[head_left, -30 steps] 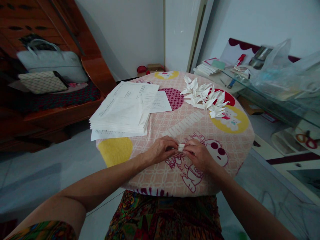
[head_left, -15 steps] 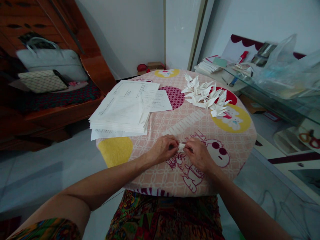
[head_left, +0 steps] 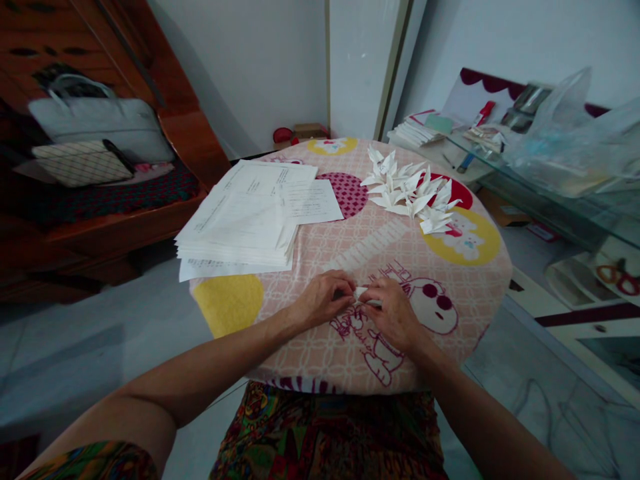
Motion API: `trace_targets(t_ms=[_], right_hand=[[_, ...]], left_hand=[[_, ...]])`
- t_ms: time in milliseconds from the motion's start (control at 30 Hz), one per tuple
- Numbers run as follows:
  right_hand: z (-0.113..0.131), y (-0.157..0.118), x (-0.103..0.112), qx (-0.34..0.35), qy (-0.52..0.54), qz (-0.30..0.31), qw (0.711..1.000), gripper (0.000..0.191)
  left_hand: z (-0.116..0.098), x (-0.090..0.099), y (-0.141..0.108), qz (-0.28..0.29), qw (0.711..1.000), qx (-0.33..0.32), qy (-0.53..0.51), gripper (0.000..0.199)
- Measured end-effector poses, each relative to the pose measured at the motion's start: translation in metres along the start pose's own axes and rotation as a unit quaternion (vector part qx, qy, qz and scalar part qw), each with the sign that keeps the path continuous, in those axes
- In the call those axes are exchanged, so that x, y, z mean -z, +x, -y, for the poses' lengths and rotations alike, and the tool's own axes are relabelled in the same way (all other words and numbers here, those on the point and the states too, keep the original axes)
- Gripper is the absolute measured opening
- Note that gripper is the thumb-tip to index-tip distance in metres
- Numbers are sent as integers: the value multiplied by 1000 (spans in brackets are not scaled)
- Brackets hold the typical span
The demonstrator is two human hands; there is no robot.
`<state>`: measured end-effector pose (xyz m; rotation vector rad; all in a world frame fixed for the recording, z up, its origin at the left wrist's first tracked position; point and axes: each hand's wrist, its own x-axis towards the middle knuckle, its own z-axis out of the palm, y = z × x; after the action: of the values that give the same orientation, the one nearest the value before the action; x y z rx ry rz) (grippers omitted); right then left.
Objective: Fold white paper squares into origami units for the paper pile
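Between my two hands is a small folded piece of white paper (head_left: 359, 293), low over the cloth-covered table (head_left: 320, 353). My left hand (head_left: 327, 299) pinches its left end with thumb and fingers. From the other side my right hand (head_left: 393, 312) closes on the paper, its fingers lying over much of it. Past the hands, to the right, lies a cluster of folded white paper cranes (head_left: 410, 187) with pointed tips. To the left is a thick stack of printed paper sheets (head_left: 235, 217).
A glass-topped shelf unit (head_left: 555, 200) with a clear plastic bag (head_left: 565, 147) stands to the right of the table. Orange-handled scissors (head_left: 617, 277) lie lower on it. On the left, a wooden bench (head_left: 185, 127) holds a pale handbag (head_left: 100, 127).
My right hand's fingers have shifted left over the paper and cover more of it. My left hand stays nearly in place, still pinching. The view has moved very slightly.
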<state>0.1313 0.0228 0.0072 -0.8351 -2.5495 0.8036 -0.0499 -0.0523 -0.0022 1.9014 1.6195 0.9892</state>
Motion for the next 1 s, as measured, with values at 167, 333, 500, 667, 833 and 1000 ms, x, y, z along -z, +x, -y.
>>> trace_targets(t_ms=[167, 333, 500, 667, 833, 1000], right_hand=[[-3, -3, 0, 5, 10, -7, 1000, 16], [-7, -4, -2, 13, -10, -40, 999, 18], [-6, -3, -7, 11, -39, -71, 997, 20], [-5, 0, -8, 5, -63, -73, 995, 22], [-4, 1, -9, -4, -77, -74, 994, 22], [-3, 2, -10, 0, -88, -76, 993, 23]], left_hand=[[0, 0, -1, 3, 1000, -6, 7, 11], [-3, -1, 0, -11, 1000, 9, 26, 11], [-7, -3, 4, -24, 999, 39, 26, 13], [-8, -3, 6, -21, 998, 48, 26, 13], [-7, -3, 7, -16, 998, 51, 37, 13], [-6, -5, 6, -17, 998, 40, 46, 14]])
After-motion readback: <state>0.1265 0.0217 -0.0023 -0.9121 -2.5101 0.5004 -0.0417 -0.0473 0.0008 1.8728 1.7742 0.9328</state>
